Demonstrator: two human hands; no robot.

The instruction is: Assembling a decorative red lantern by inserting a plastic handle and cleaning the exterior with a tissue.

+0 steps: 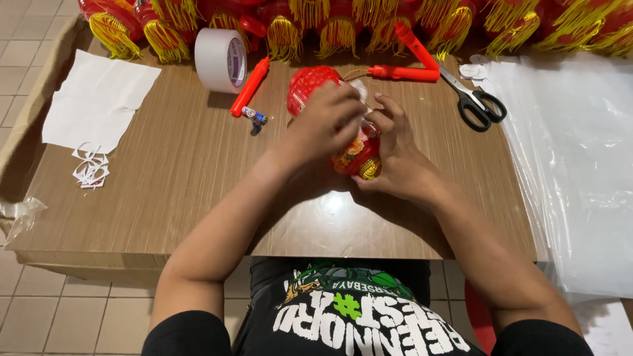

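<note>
A small red lantern (304, 87) with a gold-patterned lower part lies on the wooden table (165, 171) at its middle. My left hand (326, 122) covers the lantern from the left and grips it. My right hand (395, 155) holds its lower end from the right, fingers pinched near a small white piece at the lantern's top side. A thin yellow string runs from the lantern toward a red stick (402, 73) behind it.
Tape roll (221, 59), a red stick (250, 86), a small battery (254, 116), black-handled scissors (476, 103), white paper (99, 99) with cut scraps (91, 168), and clear plastic sheets (573, 151) lie around. Red lanterns with yellow tassels (343, 26) line the far edge.
</note>
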